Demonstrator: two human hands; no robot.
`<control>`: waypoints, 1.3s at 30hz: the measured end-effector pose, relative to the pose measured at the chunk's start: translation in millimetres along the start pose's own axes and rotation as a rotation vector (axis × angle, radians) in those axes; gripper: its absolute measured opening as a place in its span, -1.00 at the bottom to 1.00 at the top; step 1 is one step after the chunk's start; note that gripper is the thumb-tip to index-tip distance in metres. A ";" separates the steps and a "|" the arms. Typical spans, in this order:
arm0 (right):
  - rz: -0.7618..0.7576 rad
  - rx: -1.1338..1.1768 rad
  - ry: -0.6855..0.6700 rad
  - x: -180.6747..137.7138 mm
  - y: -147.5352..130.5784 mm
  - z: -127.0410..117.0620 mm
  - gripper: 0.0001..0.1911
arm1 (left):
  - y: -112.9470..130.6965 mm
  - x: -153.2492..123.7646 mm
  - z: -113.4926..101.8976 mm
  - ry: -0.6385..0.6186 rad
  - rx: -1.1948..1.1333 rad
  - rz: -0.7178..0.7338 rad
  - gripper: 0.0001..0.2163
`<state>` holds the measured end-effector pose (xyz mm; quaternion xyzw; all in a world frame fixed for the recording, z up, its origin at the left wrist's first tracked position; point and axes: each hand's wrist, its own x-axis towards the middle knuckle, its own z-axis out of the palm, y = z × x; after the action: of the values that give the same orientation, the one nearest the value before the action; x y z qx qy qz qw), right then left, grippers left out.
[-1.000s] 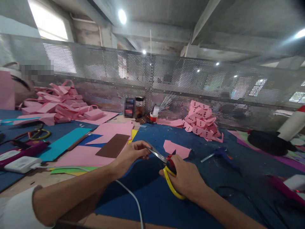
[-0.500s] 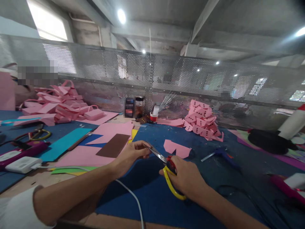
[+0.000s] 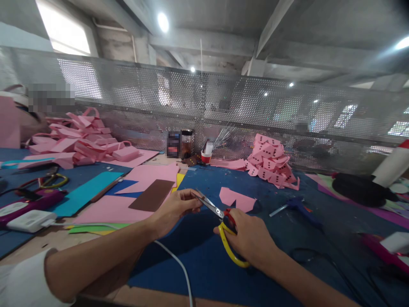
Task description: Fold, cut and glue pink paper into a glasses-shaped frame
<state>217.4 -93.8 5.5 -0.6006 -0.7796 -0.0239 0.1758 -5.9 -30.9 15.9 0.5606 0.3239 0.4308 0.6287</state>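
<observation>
My right hand (image 3: 251, 236) is closed round the handles of a pair of scissors (image 3: 227, 249), one loop yellow and the other part red. Their metal blades point up and left to the fingertips of my left hand (image 3: 180, 209). Those fingers are pinched together beside the blade tips. Whatever sits between them is too small or hidden to make out. Just beyond the scissors lies a notched pink paper piece (image 3: 238, 199), flat on the dark blue mat (image 3: 198, 266).
Pink, brown (image 3: 153, 195) and turquoise sheets (image 3: 91, 194) lie left. Behind are a heap of pink strips (image 3: 76, 143), a red-white cup (image 3: 206, 157) and dotted pink pieces (image 3: 269, 160). A blue glue gun (image 3: 302, 209) lies right; a white cable (image 3: 179, 262) crosses the front.
The scissors' blades look slightly further apart, with the tips a little more to the left over the left fingers. Both hands stay almost in place.
</observation>
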 end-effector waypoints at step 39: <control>0.023 -0.005 -0.023 -0.6 0.0 -1.0 -0.57 | 2.0 1.2 -1.1 0.033 0.043 -0.049 -0.79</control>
<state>217.7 -94.5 6.2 -0.6103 -0.7746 -0.0170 0.1653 -6.7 -29.3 17.8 0.5589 0.3571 0.4176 0.6212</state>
